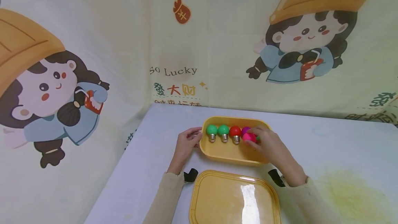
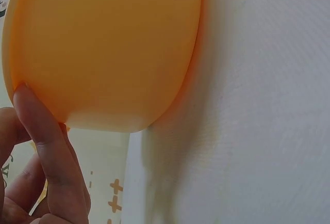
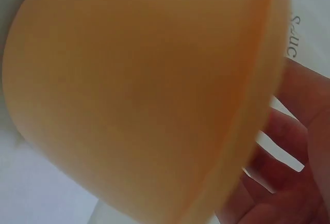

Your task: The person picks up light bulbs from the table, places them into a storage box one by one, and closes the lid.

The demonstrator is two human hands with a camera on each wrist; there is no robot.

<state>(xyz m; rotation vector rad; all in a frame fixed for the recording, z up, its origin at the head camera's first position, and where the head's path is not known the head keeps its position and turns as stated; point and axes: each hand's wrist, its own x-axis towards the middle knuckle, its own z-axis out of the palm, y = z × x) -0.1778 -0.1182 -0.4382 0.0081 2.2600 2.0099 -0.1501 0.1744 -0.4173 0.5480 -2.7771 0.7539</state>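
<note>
A yellow plastic box [image 1: 217, 153] holds a row of small round light bulbs with metal screw bases. From the left come a green bulb [image 1: 211, 130], another green bulb [image 1: 223, 130], a red bulb [image 1: 235, 132] and a purple bulb [image 1: 245, 130]. My right hand [image 1: 270, 144] reaches over the box's right end and pinches a pink bulb [image 1: 248, 137] in front of the purple one. Something green shows partly behind those fingers. My left hand [image 1: 186, 143] touches the box's left end; in the left wrist view its fingers [image 2: 44, 136] rest against the outer wall.
Nearer me on the white table [image 1: 130, 196] lies a yellow lid [image 1: 220, 203], cut off by the frame's bottom edge. Black wrist-strap pieces [image 1: 191, 175] stick out at both wrists. A cartoon-printed cloth [image 1: 224, 44] hangs behind the table.
</note>
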